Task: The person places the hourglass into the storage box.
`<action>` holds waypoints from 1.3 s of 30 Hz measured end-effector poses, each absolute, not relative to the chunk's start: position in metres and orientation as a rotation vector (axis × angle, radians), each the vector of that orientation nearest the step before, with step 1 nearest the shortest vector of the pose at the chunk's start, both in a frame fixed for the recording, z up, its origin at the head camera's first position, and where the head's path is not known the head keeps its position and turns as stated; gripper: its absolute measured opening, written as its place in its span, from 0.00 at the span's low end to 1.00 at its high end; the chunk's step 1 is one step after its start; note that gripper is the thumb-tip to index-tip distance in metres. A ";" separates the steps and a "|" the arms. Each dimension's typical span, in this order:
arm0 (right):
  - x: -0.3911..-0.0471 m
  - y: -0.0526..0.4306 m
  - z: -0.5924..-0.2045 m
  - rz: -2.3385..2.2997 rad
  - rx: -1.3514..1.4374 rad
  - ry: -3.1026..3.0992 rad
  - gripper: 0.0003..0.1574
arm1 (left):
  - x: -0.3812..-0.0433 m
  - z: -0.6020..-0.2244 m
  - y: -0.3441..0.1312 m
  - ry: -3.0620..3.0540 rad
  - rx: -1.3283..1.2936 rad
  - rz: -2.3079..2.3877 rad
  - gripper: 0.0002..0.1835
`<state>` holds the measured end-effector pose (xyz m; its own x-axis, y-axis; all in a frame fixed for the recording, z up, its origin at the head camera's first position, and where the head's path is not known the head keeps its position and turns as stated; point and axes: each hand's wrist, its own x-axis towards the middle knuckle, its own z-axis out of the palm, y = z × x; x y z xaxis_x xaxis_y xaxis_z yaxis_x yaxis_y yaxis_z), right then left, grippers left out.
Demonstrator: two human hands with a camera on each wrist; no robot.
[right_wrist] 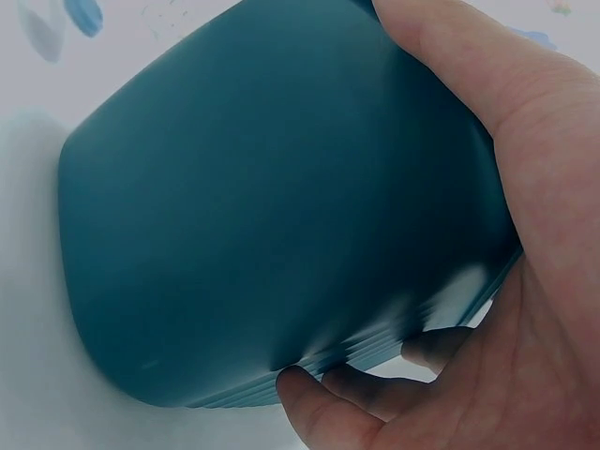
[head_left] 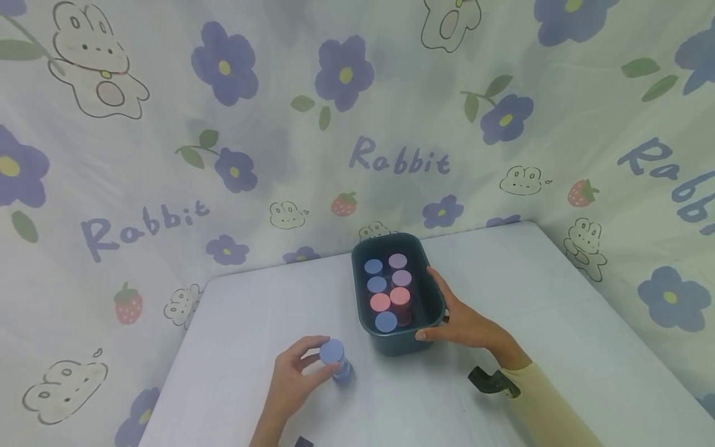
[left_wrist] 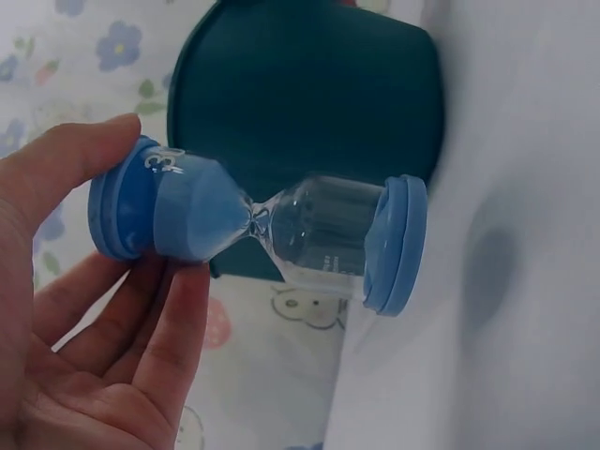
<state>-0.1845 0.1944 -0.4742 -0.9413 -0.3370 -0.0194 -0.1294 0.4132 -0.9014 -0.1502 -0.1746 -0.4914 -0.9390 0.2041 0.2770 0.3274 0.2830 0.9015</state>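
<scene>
Pinched by its upper cap, a blue hourglass point(head_left: 342, 367) hangs upright in my left hand point(head_left: 293, 375), just in front of the dark teal bin point(head_left: 399, 344). In the left wrist view the hourglass point(left_wrist: 258, 220) has clear bulbs, blue end caps and blue sand mostly in its upper bulb; its shadow falls on the table. My right hand point(head_left: 466, 323) grips the bin's right front corner, thumb at the front rim. Its fingers point(right_wrist: 328, 408) lie along the ribbed side in the right wrist view. Blue, pink and purple round caps point(head_left: 385, 321) stand in rows inside the bin.
A white cloth covers the table point(head_left: 268, 323). Behind and beside it hangs a curtain point(head_left: 279, 124) printed with rabbits and purple flowers. The bin stands near the table's back edge. A black strap piece point(head_left: 494, 380) sits at the right wrist.
</scene>
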 end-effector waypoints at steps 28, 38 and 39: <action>-0.186 0.195 -0.478 -1.542 -0.410 2.476 0.83 | -0.157 -0.438 -0.154 -2.286 -0.678 -1.661 0.25; -0.185 0.194 -0.476 -1.554 -0.401 2.463 0.82 | -0.160 -0.416 -0.142 -2.255 -0.698 -1.677 0.25; -0.185 0.194 -0.476 -1.552 -0.400 2.463 0.82 | -0.161 -0.415 -0.140 -2.243 -0.706 -1.679 0.25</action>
<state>-0.1850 0.1940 -0.4762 -0.9427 -0.3326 -0.0268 -0.1194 0.4112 -0.9037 -0.1609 -0.1402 -0.4152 -0.8510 0.2284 0.4728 0.5180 0.2178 0.8272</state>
